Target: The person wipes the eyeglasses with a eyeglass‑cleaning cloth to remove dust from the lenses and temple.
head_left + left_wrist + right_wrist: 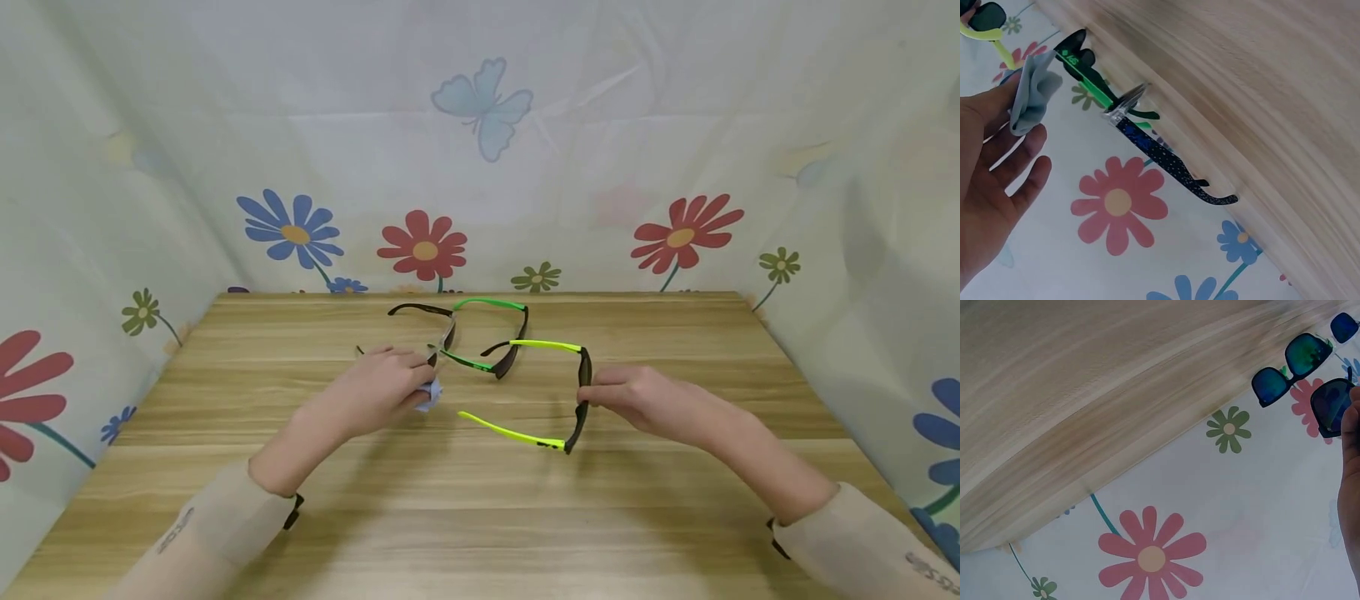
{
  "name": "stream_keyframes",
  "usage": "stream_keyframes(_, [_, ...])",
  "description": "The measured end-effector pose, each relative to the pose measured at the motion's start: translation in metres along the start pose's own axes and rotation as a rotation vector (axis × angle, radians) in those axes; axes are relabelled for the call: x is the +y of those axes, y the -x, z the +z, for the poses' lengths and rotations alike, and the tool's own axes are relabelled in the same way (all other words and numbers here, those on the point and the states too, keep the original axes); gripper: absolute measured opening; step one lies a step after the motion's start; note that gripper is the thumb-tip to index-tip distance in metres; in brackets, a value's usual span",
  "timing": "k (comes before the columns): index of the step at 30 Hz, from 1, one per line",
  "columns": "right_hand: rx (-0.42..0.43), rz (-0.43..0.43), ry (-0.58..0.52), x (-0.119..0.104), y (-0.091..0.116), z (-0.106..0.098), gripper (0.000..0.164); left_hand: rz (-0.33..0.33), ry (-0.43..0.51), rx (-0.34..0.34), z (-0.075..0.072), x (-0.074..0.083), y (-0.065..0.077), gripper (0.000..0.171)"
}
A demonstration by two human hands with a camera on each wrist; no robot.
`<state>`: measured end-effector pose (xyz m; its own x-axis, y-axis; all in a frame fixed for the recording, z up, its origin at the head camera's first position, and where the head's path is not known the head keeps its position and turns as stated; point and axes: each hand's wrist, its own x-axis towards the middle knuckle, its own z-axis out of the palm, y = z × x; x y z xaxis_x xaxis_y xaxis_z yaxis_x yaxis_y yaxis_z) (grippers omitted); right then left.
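My right hand [656,402] pinches a pair of yellow-armed sunglasses [517,435] by the dark front, its arms spread toward the left. My left hand [367,390] holds a small light-blue cloth [1036,94] between thumb and fingers, a short way left of those arms. Just behind the left hand stand dark speckled sunglasses [1154,153] with a silvery front, partly hidden by the hand in the head view. Green-armed sunglasses [480,363] stand beside them to the right, their lenses [1307,356] showing blue-green in the right wrist view.
Everything is on a wood-grain table [480,517]. A pale curtain [337,125] printed with flowers and a butterfly rises behind the table's far edge and along both sides.
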<state>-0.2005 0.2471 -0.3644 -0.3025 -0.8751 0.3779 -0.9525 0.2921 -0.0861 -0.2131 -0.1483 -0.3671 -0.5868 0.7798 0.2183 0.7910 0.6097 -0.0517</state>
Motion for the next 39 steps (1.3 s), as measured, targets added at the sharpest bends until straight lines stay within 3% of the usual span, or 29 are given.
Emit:
stream_keyframes(2, [-0.007,0.002,0.009,-0.002,-0.001,0.001,0.017,0.003,-0.009,0.034,-0.001,0.002,-0.003,0.016])
stream_keyframes(7, [-0.013,-0.022,0.038,-0.007,-0.006,0.005,0.042,-0.005,-0.003,0.086,-0.003,0.007,-0.012,0.018])
stream_keyframes(19, [-0.036,-0.104,0.122,-0.020,-0.018,0.018,0.040,-0.024,-0.067,0.146,-0.001,0.018,-0.031,0.021])
stream_keyframes(28, [-0.078,-0.125,0.110,-0.031,-0.033,0.025,0.036,-0.046,-0.071,0.158,0.004,0.025,-0.042,0.020])
stream_keyframes(39, [-0.082,-0.167,0.099,-0.037,-0.046,0.034,0.032,-0.026,-0.115,0.172,0.011,0.034,-0.053,0.018])
